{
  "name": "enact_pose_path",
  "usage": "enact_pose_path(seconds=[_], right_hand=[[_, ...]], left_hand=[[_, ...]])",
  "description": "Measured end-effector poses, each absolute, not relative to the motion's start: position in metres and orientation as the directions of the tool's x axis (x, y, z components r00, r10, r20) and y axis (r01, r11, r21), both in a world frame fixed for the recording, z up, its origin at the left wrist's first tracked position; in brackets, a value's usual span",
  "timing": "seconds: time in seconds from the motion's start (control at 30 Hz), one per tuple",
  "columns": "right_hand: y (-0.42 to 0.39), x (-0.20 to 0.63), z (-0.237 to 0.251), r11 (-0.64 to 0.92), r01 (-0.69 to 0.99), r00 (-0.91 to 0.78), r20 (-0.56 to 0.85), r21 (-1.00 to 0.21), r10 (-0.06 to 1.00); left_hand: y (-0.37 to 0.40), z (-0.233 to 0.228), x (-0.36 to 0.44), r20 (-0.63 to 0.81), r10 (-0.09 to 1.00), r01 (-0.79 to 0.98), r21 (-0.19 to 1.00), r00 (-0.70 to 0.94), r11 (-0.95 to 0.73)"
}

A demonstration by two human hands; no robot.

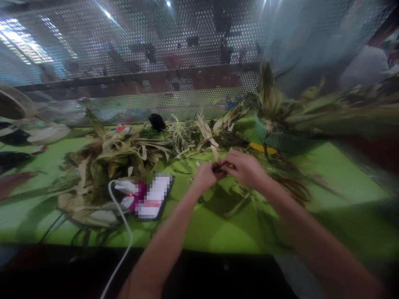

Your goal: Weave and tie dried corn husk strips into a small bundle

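My left hand (pixel 206 177) and my right hand (pixel 245 167) meet above the green table. Both are closed around a small piece of dried corn husk (pixel 215 153), whose pale tip sticks up between them. A dark brown part shows at the fingers, too blurred to make out. Thin husk strips (pixel 238 204) lie under and beside my right hand. Beyond my hands are more dried husks (pixel 205 129) and a tangle of pale fibres (pixel 181 135).
A large husk heap (pixel 109 160) lies left, near a phone (pixel 155 197) and a white cable (pixel 126 226). At right stand a green basket (pixel 280 139) with husks, a yellow-handled tool (pixel 263 148) and a reddish loop (pixel 296 189). A perforated metal screen (pixel 187 54) rises behind; a person (pixel 364 66) is far right.
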State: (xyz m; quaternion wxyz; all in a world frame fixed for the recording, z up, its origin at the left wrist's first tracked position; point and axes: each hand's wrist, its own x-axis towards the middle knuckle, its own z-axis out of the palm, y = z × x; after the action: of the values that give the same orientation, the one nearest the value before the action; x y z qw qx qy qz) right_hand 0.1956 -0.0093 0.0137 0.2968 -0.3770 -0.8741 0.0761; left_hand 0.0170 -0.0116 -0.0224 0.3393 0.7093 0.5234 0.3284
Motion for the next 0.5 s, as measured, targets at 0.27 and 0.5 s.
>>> enact_pose_path(seconds=[0.27,0.5], right_hand=[[-0.0113,0.1932,0.0144,0.725,0.580,-0.525,0.510,-0.372,0.682],[-0.0142,0.1874,0.0138,0.732,0.513,-0.525,0.510,-0.448,0.681]], left_hand=[[-0.0066,-0.0301,0.0160,0.111,0.970,0.472,0.858,0.216,-0.203],[-0.0096,-0.0291,0.0200,0.052,0.970,0.265,0.957,0.235,-0.116]])
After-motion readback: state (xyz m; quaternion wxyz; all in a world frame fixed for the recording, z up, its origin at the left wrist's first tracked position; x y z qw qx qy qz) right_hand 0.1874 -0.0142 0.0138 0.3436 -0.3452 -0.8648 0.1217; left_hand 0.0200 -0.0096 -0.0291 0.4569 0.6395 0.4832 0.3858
